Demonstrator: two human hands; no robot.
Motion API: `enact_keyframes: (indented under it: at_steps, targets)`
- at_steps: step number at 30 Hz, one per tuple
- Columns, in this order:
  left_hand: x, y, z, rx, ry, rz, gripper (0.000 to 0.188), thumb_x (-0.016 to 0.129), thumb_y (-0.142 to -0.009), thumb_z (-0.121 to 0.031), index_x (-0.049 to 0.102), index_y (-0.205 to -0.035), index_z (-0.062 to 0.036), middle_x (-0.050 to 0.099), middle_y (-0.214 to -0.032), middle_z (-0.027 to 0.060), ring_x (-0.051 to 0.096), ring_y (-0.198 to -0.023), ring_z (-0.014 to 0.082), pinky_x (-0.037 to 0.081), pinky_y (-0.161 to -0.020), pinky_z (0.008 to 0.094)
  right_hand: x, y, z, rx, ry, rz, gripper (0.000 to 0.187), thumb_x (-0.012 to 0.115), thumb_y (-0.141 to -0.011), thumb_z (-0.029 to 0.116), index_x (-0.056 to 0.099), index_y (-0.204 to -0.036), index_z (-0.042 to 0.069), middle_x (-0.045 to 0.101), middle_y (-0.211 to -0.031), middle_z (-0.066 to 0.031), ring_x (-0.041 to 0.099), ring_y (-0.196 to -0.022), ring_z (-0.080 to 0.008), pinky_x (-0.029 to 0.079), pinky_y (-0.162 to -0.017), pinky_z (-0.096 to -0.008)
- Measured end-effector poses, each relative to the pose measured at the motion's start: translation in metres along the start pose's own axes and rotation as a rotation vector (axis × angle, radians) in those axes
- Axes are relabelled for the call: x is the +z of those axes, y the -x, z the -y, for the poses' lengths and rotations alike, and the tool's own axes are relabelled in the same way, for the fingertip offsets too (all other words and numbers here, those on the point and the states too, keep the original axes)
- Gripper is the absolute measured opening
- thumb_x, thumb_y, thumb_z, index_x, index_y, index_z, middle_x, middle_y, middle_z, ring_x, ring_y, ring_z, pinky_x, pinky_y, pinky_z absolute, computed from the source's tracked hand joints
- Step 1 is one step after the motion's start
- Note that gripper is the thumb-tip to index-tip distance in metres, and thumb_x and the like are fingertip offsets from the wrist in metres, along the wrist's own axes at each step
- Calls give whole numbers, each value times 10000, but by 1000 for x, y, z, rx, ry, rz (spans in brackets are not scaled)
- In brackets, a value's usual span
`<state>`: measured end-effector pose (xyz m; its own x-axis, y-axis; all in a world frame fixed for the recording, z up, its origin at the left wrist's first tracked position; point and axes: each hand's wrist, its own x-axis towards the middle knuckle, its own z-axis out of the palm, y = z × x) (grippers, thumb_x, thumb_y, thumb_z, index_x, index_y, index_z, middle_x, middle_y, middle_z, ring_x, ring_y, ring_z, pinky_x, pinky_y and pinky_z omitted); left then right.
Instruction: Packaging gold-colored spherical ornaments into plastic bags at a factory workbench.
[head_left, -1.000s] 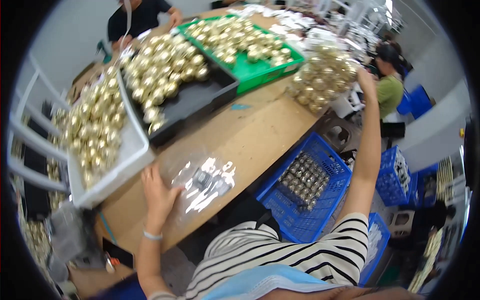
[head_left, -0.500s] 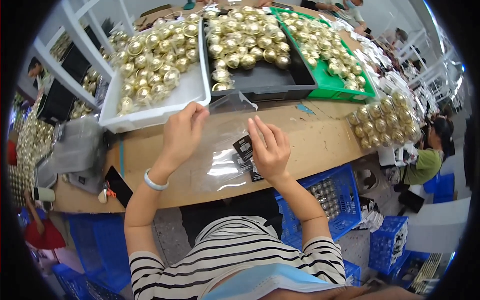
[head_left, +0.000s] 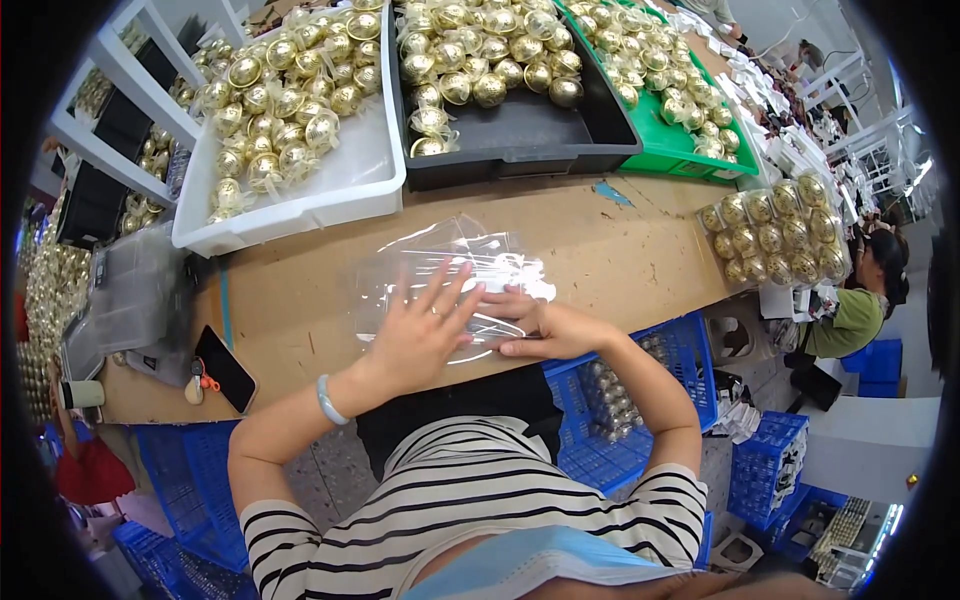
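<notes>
A clear, glossy plastic sheet or bag (head_left: 510, 262) lies flat on the wooden table just in front of me, its surface full of bright reflections. On its near left part rests my left hand (head_left: 425, 330), open, the fingers spread and pointing away from me. My right hand (head_left: 560, 328) comes from the right and lies low across the plastic's near right part. Its fingers point left, with thumb and forefinger apart, and I see nothing gripped in it. The small black cards are hidden from view now, so I cannot tell where they lie.
Gold balls in clear wrap fill parts of a white tray (head_left: 290, 222), a black tray (head_left: 520, 165) and a green tray (head_left: 690, 165) beyond the plastic. A clear pack of gold balls (head_left: 775, 235) stands right. A phone (head_left: 226, 368) and orange-handled scissors (head_left: 209, 380) lie left.
The plastic was held up between both hands and now lies flat on the table. Both hands have come down onto it. The black cards beside the right hand have gone from sight.
</notes>
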<state>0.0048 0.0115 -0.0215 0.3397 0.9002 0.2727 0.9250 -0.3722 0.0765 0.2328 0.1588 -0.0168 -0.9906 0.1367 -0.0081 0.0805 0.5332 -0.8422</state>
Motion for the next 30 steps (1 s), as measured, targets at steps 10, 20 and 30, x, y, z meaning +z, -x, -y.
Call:
enact_keyframes:
  at_steps: [10,20,30]
  targets:
    - [32,-32,27,-111,145,166,903,551,-900,-652,314,-1593,-125,204,-1667,195,142,-1544,414,15,-1166,709,15,-39,0,312,715,-722,625,596,-971,217,377,-1482,-69,449,-1506,-235,455,-1377,-367,352,-1135,-485]
    - [46,-27,20,-500,321,-117,913,520,-980,-580,215,-1559,56,257,-1581,329,181,-1510,452,75,-1192,654,71,-35,28,512,769,-903,700,649,-941,266,363,-1470,-93,507,-1304,-302,506,-1145,-437,360,-1036,-504]
    - [-105,-13,28,-298,1573,-71,1136,729,-845,-618,65,-1634,-143,561,-1291,128,598,-1192,272,531,-968,422,-17,-58,83,-668,499,-907,828,801,-808,484,441,-1377,3,597,-1027,-130,563,-944,-329,399,-1024,-558]
